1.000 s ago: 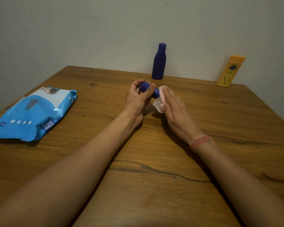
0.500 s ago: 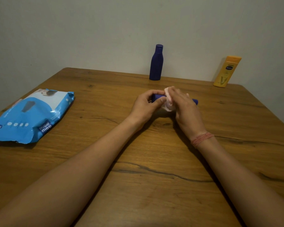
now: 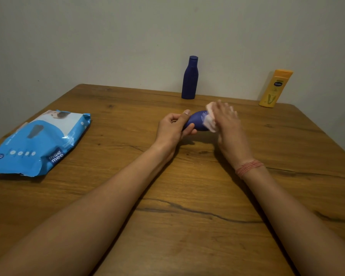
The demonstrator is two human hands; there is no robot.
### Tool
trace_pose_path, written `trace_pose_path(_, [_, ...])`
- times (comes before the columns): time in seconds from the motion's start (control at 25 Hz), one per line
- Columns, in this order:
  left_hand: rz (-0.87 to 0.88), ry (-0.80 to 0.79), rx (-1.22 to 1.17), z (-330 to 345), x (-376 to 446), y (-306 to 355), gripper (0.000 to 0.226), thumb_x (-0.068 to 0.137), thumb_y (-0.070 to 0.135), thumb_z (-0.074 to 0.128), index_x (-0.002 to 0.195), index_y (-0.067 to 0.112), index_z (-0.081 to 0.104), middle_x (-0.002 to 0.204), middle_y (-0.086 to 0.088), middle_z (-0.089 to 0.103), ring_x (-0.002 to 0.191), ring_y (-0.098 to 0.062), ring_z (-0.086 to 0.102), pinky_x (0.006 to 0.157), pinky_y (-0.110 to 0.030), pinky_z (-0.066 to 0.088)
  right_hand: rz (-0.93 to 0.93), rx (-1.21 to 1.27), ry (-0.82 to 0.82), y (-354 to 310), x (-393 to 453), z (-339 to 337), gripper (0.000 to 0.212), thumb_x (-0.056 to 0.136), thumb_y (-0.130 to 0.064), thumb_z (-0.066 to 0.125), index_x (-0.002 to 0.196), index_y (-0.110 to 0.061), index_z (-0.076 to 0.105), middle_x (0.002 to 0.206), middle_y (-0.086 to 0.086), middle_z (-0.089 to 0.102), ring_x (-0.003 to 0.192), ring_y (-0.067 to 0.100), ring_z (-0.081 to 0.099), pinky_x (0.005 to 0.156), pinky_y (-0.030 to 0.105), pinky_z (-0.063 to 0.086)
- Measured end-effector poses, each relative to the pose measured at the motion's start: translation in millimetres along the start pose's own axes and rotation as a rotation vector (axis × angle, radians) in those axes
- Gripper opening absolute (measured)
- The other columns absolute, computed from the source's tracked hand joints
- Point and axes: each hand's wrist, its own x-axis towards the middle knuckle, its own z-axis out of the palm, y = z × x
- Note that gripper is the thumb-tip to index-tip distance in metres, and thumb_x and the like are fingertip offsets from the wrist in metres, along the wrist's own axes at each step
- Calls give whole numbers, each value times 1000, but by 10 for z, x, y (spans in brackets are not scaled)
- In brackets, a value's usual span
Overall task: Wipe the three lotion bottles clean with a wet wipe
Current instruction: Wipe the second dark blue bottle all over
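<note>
My left hand (image 3: 172,127) grips one end of a small dark blue lotion bottle (image 3: 197,121), held on its side just above the wooden table (image 3: 187,196). My right hand (image 3: 226,120) presses a crumpled white wet wipe (image 3: 210,119) against the bottle's right part, and its fingers look blurred. The bottle's far end is hidden behind the wipe and hand. A taller dark blue bottle (image 3: 190,78) stands upright at the table's back edge by the wall. An orange-yellow lotion bottle (image 3: 275,88) stands cap-down at the back right.
A blue wet-wipe pack (image 3: 38,142) lies flat near the table's left edge. A grey wall rises directly behind the table. Dark cracks run across the wood in front of my arms.
The held bottle has turned in my left hand, showing more of its blue body. My right hand with the wipe has slid right along the bottle.
</note>
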Motion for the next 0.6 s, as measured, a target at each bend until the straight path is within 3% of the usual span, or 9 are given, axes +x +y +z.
trace_pose_path(0.12, [19,-17,88,14,-8,-3,35,92,33,64,115,7,60,111,-14,68,72,-13,71,58,-15,53,124,-3,-16,173,-18,-98,72,90,5,52,152,-17,23,160,5,21,148,20,15,121,40,14])
trace_pose_path(0.24, [156,-25,210,-27,-16,9,25,93,28,63,112,11,62,110,-12,67,77,-11,67,64,-17,53,-51,-16,-31,-9,-46,-29,63,92,-2,52,150,-18,30,155,4,33,144,20,27,120,43,20])
trace_pose_path(0.32, [297,-32,281,-63,-17,27,20,94,23,63,112,14,62,109,-10,68,85,-12,67,68,-18,53,-128,26,-56,-124,-59,-2,58,96,-9,51,149,-19,32,151,3,40,140,18,34,119,37,21])
trace_pose_path(0.48, [453,-62,306,-85,-4,57,20,94,22,63,113,20,59,113,-10,69,101,-17,68,82,-26,55,-74,156,-40,-60,-66,-76,46,99,-26,49,144,-21,41,139,2,53,125,15,48,102,33,44])
trace_pose_path(0.6, [554,-86,318,-110,18,53,19,100,20,52,118,17,57,113,-6,66,108,-14,64,95,-31,51,-51,290,-139,-15,-85,-120,42,100,-28,47,141,-22,45,132,1,57,112,6,50,90,18,41])
